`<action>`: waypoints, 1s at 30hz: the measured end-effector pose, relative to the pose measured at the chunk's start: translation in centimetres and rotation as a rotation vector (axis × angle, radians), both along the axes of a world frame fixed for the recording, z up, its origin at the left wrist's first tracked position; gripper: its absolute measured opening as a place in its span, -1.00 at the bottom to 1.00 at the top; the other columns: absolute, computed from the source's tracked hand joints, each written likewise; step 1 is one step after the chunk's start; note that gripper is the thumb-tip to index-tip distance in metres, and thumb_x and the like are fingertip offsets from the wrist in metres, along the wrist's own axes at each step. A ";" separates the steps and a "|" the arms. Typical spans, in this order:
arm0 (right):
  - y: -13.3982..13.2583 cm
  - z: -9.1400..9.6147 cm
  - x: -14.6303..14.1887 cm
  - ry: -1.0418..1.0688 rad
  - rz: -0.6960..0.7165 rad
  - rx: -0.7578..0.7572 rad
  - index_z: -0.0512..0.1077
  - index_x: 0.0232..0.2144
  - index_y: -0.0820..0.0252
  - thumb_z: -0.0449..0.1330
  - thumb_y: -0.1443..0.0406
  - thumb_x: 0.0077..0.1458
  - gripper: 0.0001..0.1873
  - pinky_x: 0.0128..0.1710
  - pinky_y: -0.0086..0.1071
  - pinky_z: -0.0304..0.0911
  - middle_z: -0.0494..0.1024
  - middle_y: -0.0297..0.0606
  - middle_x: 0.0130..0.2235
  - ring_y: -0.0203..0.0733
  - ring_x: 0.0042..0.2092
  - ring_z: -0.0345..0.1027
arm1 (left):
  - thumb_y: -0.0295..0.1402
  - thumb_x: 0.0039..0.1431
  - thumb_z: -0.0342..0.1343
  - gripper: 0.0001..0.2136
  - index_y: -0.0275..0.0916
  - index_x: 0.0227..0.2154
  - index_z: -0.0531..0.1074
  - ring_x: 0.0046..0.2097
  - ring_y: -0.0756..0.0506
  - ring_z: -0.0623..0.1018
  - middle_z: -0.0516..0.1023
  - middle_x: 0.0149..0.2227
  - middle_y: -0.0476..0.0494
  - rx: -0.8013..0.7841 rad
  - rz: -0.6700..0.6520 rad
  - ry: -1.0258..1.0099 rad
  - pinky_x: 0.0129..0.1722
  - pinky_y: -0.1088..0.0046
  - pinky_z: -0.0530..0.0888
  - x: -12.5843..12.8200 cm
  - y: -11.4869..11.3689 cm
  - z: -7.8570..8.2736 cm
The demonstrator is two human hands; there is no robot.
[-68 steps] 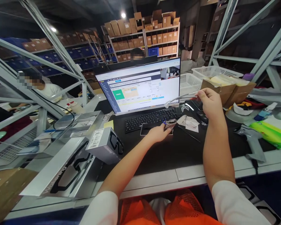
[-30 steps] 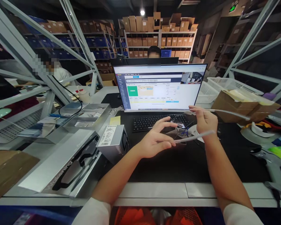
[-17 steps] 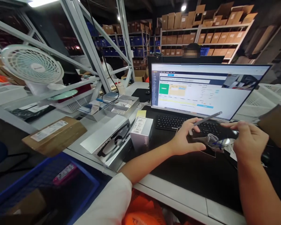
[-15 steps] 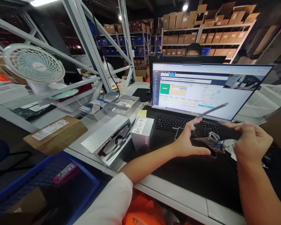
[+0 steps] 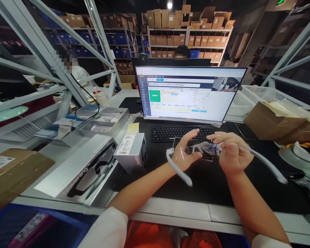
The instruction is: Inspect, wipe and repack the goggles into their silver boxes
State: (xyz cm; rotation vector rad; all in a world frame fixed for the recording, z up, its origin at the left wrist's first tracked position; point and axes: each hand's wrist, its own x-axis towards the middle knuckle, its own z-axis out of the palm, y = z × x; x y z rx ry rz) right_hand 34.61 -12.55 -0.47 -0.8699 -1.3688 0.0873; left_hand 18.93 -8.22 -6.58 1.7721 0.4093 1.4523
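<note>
Spreading out to either side, the pale grey arms of the glasses (image 5: 196,148) curved toward the near edge while the clear front sat between both hands above the black tabletop (image 5: 209,182), just near of the keyboard (image 5: 181,132). The left hand (image 5: 184,151) cupped the left end with fingers curled around it, and the right hand (image 5: 231,153) pinched the right end. Half a second earlier one arm had pointed up toward the monitor (image 5: 188,93); now both lay open and low.

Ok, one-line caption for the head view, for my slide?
Both hands, left hand and right hand, hold open white-framed glasses above the black desk mat, before keyboard and monitor.
</note>
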 end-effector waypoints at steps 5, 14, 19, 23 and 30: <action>-0.2 0.0 0.3 -0.003 0.158 -0.027 0.36 -0.54 0.02 0.05 0.02 0.27 -0.60 -0.03 0.13 0.44 0.53 -0.20 -0.42 0.11 -0.21 0.57 | 0.07 0.19 0.14 -0.48 -0.14 0.08 0.30 0.32 -0.26 0.33 0.35 0.26 -0.36 0.055 0.040 -0.060 0.31 0.03 0.25 0.1 -0.3 0.4; 3.9 1.8 9.7 0.077 0.115 -0.045 0.50 -0.10 0.10 0.09 -0.10 0.25 -0.52 0.05 -0.10 0.38 0.60 -0.17 -0.09 -0.01 -0.02 0.52 | -0.16 0.20 0.25 -0.78 -0.16 -0.20 0.45 0.12 -0.16 0.56 0.65 -0.06 -0.17 -0.274 0.062 -0.442 0.09 0.29 0.44 -1.1 1.4 2.3; 6.3 0.1 21.2 0.057 -0.542 -0.379 0.41 -0.15 0.19 -0.02 0.07 0.32 -0.64 -0.13 -0.31 0.38 0.60 -0.06 -0.09 -0.14 -0.13 0.53 | -0.28 0.07 0.35 -0.65 -0.18 -0.06 0.51 -0.08 -0.11 0.64 0.66 -0.19 -0.12 -0.241 0.208 -0.266 -0.04 0.34 0.52 -2.4 2.0 3.3; 8.7 -3.6 22.6 -0.174 -0.588 -0.709 0.49 -0.15 0.31 0.16 0.25 0.15 -0.72 -0.04 -0.27 0.34 0.61 0.02 -0.10 -0.06 -0.08 0.49 | -0.41 0.12 0.26 -0.72 -0.17 -0.07 0.56 -0.16 -0.07 0.62 0.65 -0.22 -0.08 0.106 0.360 0.152 -0.08 0.36 0.53 -3.6 0.9 4.7; 12.8 -10.0 18.8 -0.626 -0.456 -1.121 0.57 -0.08 0.26 0.20 0.37 0.04 -0.63 0.06 -0.29 0.28 0.59 0.00 0.01 0.02 0.05 0.45 | -0.50 0.19 0.14 -0.71 -0.19 -0.04 0.55 -0.10 -0.11 0.60 0.65 -0.13 -0.14 0.449 0.434 0.459 -0.04 0.29 0.52 -4.4 -0.7 6.4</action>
